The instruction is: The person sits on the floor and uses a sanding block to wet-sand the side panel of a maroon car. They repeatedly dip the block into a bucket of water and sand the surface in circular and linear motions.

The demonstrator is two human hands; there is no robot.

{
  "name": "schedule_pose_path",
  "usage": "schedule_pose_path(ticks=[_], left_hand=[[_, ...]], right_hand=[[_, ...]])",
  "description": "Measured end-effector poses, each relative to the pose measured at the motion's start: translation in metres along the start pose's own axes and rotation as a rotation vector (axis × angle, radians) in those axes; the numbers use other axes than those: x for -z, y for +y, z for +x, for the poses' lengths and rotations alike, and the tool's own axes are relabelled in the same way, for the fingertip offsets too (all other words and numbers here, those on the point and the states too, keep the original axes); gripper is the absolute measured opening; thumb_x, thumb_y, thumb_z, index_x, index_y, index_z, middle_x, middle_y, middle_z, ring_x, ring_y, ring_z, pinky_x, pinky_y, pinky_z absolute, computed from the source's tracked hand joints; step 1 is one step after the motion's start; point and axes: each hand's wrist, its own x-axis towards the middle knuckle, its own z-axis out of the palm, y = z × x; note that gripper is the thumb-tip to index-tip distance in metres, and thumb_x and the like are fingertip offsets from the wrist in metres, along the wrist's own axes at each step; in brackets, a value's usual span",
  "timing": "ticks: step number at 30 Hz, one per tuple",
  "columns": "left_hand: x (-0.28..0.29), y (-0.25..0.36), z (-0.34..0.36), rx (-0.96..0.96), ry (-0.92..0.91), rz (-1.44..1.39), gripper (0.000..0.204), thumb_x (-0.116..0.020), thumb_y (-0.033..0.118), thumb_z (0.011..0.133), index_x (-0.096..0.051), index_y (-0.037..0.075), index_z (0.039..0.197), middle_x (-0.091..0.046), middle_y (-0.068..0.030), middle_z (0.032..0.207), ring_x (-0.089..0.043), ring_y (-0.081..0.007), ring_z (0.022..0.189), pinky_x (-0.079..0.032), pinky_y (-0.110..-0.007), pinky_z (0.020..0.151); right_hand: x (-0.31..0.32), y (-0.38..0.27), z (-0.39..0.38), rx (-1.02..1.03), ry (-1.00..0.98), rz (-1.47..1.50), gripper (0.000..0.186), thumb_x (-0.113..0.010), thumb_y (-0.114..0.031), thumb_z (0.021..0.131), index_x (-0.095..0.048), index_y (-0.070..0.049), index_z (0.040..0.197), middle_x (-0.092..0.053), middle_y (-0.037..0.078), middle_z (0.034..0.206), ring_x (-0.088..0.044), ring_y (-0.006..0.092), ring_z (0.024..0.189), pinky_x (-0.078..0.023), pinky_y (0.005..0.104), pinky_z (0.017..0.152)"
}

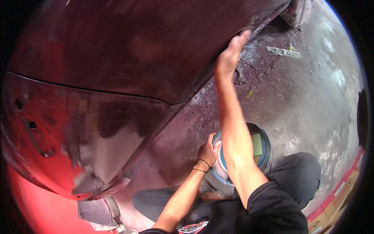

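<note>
My right hand (233, 52), slightly blurred, is stretched along the lower edge of a dark maroon car body panel (156, 43), its fingers extended and touching it; anything beneath them is hidden. The neighbouring panel (109, 121) has red and grey patches and an empty handle recess (37, 136). My left hand (208, 152) grips the rim of a round bucket (265, 167) between my knees. Inside the bucket lies a green pad (257, 144), partly hidden, as is much of the bucket, by my right forearm.
The dusty concrete floor (311, 97) has debris and a torn tape strip (283, 52). A pale object (296, 11) stands at the top right. A dark grey piece (97, 212) sits by red bodywork (43, 206) at lower left. Cardboard boxes (335, 201) line the right rim.
</note>
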Motion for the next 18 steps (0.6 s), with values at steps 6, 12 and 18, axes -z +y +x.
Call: schedule_pose_path(ticks=[6, 12, 18], left_hand=[[0.003, -0.092, 0.015, -0.329, 0.199, -0.161, 0.045, -0.062, 0.029, 0.107, -0.052, 0.009, 0.147, -0.072, -0.0187, 0.122, -0.066, -0.0353, 0.117, -0.049, -0.047, 0.102], [0.053, -0.103, -0.014, -0.214, 0.081, 0.057, 0.051, -0.066, 0.034, 0.101, -0.055, 0.011, 0.144, -0.073, -0.028, 0.111, -0.071, -0.0488, 0.104, -0.055, -0.056, 0.088], [0.037, -0.136, 0.033, -0.594, 0.292, -0.093, 0.047, -0.068, 0.035, 0.098, -0.064, 0.01, 0.137, -0.075, -0.0206, 0.123, -0.07, -0.0398, 0.116, -0.052, -0.049, 0.102]], right_hand=[[-0.042, -0.035, -0.217, -0.087, -0.235, 0.031, 0.075, -0.028, -0.041, 0.114, 0.005, -0.006, 0.171, 0.009, 0.017, 0.179, 0.011, 0.0377, 0.165, 0.007, 0.0619, 0.127], [-0.004, -0.058, -0.055, 0.015, -0.151, -0.036, 0.068, -0.025, -0.039, 0.117, -0.007, 0.001, 0.169, -0.001, 0.019, 0.179, 0.0, 0.0284, 0.166, -0.004, 0.0428, 0.133], [-0.044, -0.044, -0.239, -0.184, -0.24, -0.048, 0.074, -0.027, -0.044, 0.115, 0.004, -0.006, 0.171, 0.008, 0.015, 0.18, 0.006, 0.0331, 0.165, -0.005, 0.0575, 0.13]])
